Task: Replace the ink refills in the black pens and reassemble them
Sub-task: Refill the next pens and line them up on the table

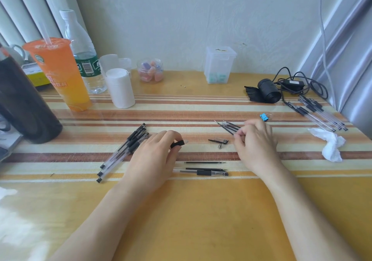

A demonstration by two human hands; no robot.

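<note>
Black-grip barrel (pixel 178 144) pinched in left hand (pixel 155 154), mouth toward 3 o'clock, probably awaiting one from the refill bunch (pixel 228 127) right hand (pixel 256 140) grips.

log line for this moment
left hand: holds pen barrel | right hand: pinches refills | cap, tip: on table

An orange drink cup (pixel 58 73) stands beside a water bottle (pixel 81 45).

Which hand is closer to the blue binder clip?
Right. The right hand lies just in front of the blue binder clip; the left hand is far off to its left.
</note>
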